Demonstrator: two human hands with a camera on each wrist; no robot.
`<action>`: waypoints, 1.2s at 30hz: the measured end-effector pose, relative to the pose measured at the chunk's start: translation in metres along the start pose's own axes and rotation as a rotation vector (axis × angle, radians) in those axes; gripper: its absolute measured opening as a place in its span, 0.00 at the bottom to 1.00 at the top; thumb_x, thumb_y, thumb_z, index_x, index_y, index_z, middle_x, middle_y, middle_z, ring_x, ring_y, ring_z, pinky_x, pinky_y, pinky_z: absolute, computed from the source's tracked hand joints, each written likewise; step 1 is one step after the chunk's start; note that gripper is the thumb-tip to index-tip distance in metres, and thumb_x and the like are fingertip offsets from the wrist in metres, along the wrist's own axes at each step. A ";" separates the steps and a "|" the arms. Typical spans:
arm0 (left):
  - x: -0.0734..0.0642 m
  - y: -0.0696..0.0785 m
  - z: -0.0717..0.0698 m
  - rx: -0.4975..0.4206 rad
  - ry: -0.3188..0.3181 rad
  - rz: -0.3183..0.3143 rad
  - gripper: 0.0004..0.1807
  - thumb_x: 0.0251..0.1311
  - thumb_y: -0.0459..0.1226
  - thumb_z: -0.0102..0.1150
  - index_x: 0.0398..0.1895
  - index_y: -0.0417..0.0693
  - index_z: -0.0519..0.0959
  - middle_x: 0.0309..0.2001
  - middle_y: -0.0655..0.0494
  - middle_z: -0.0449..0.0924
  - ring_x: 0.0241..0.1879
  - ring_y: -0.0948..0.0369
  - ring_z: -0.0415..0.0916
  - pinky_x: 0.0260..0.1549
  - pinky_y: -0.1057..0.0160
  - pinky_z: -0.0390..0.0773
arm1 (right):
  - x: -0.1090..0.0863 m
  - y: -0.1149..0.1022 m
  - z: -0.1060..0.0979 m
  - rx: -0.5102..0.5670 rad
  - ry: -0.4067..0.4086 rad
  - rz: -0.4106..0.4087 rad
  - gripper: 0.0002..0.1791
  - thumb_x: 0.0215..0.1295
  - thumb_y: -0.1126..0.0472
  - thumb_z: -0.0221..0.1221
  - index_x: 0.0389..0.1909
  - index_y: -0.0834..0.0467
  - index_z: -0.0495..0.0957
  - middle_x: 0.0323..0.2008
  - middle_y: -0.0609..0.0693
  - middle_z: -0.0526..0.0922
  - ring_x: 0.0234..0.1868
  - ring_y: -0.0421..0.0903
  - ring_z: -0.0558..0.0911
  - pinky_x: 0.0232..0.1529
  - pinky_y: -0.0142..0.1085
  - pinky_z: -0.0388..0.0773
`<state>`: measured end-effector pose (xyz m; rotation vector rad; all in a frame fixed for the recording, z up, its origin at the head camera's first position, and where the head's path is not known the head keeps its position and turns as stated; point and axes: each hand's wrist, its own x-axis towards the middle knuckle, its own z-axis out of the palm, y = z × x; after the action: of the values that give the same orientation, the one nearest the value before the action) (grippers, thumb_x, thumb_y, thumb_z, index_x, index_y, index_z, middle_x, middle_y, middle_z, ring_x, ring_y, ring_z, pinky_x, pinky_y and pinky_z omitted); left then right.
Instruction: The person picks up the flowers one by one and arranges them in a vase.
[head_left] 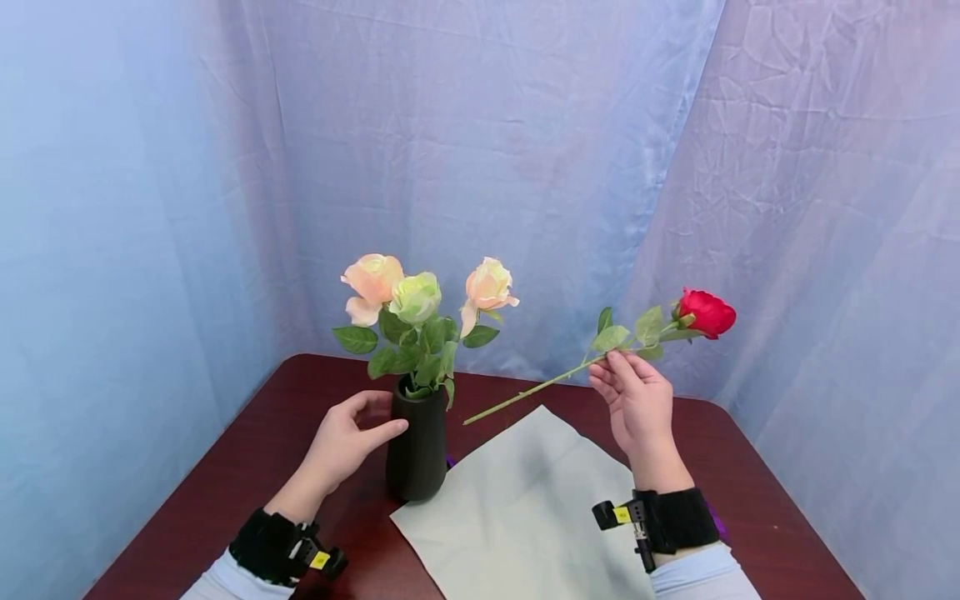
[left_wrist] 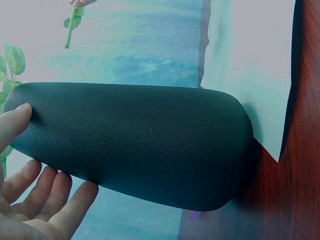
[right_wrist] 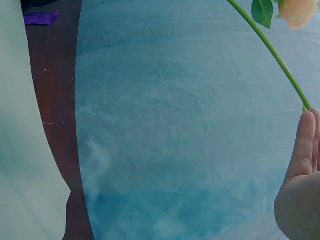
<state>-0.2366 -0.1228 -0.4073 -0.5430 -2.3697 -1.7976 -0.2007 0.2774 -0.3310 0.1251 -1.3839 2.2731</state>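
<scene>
A dark, slightly textured vase (head_left: pixel 417 454) stands upright on the table, holding two peach roses and a pale green rose (head_left: pixel 416 297). My left hand (head_left: pixel 341 442) holds the vase near its top, thumb on the front and fingers around the side. In the left wrist view the same vase (left_wrist: pixel 135 140) fills the middle. To the right, my right hand (head_left: pixel 641 404) pinches the stem of a red rose (head_left: pixel 708 313) in the air. Its bare stem end slants down to the left, apart from the vase. The right wrist view shows the green stem (right_wrist: pixel 280 62) above the fingertips.
A pale sheet (head_left: pixel 532 508) lies on the dark red wooden table (head_left: pixel 322 379), its left corner by the vase base. Something purple (right_wrist: pixel 41 19) shows beside the sheet in the right wrist view. Light blue cloth (head_left: pixel 480 150) hangs behind and at both sides.
</scene>
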 end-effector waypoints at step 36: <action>0.000 -0.001 0.000 0.001 0.007 -0.003 0.28 0.58 0.48 0.75 0.60 0.50 0.79 0.52 0.53 0.83 0.53 0.53 0.79 0.45 0.56 0.83 | -0.011 -0.004 0.042 0.120 -0.085 -0.092 0.07 0.70 0.70 0.62 0.43 0.70 0.83 0.32 0.57 0.87 0.34 0.48 0.89 0.41 0.39 0.85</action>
<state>-0.2368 -0.1227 -0.4078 -0.5325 -2.3684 -1.7965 -0.1958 0.2385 -0.3107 0.3207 -1.2559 2.2966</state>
